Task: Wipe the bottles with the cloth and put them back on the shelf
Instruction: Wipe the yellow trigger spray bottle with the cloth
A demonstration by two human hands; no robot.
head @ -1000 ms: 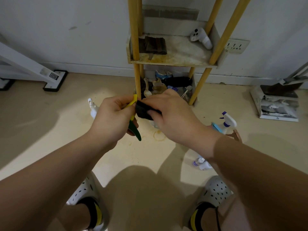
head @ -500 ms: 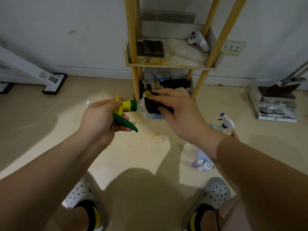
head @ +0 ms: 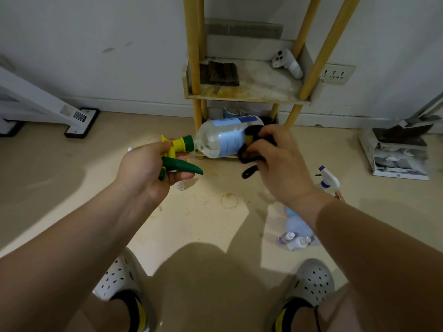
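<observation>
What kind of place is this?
Probably a storage or cleaning corner of a home: a stained wooden shelf stands against the wall, a white spray bottle is on the floor, and a dustpan sits at the right.

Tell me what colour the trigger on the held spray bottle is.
Dark green trigger, seen best in the head view.

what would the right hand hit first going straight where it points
The right hand grips a black cloth against the spray bottle, so the bottle comes first; shelf behind, depth unclear.
</observation>
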